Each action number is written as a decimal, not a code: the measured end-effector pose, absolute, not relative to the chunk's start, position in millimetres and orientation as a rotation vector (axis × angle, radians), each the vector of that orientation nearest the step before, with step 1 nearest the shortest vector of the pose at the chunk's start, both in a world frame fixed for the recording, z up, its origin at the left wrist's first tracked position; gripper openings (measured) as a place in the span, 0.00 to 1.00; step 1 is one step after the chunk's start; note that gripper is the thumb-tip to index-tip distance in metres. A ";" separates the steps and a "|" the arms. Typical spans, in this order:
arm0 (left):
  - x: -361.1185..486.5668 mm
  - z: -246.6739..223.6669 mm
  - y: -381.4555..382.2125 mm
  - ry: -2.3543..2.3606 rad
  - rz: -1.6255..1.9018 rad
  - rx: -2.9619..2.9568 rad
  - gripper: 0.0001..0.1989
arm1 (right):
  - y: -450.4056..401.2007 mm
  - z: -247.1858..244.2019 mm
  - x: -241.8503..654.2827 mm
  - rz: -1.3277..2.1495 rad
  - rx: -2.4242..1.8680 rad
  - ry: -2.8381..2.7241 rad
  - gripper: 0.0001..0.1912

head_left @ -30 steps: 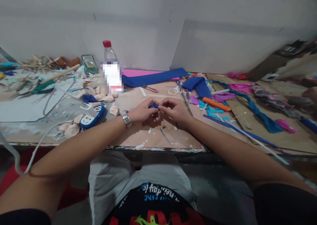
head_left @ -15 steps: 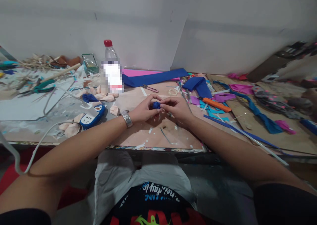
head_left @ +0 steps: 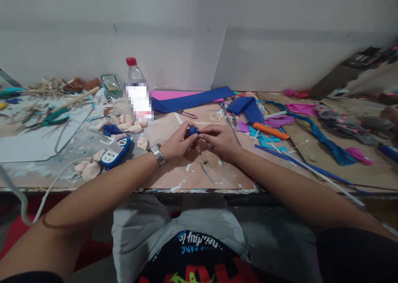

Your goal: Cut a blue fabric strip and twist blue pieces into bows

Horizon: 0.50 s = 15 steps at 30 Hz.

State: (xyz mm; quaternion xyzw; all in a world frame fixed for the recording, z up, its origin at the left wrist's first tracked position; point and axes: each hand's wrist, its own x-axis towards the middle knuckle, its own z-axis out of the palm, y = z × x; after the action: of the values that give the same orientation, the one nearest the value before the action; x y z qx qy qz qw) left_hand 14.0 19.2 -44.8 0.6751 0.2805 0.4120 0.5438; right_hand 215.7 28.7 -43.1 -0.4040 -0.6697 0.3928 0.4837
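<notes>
My left hand (head_left: 179,142) curls, thumb and fingers gripping a blue wad (head_left: 193,131); my right hand (head_left: 223,141), nearly closed, pinches its right edge; both above the table (head_left: 169,174)

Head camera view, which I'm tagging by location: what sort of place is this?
Probably a craft workspace, though whether workshop or home corner I can't tell. A littered worktable holds a long blue strip, green-handled pliers and an orange-handled tool.

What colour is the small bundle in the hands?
The small bundle is blue, best in the head view.
</notes>
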 end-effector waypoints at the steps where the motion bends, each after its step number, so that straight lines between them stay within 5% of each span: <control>1: 13.9 -44.6 18.7 0.667 0.979 1.604 0.16 | 28.1 -41.5 215.5 0.945 -0.983 -1.636 0.14; 15: 17.9 -46.7 6.1 0.730 0.959 1.500 0.15 | 24.8 -43.4 217.2 1.320 -1.101 -1.393 0.16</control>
State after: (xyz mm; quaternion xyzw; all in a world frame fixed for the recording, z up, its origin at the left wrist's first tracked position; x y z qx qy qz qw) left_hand 17.9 6.1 -46.7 0.6396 0.3113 0.4090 0.5716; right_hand 217.2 24.8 -43.4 -0.4450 -0.5628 0.5334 0.4480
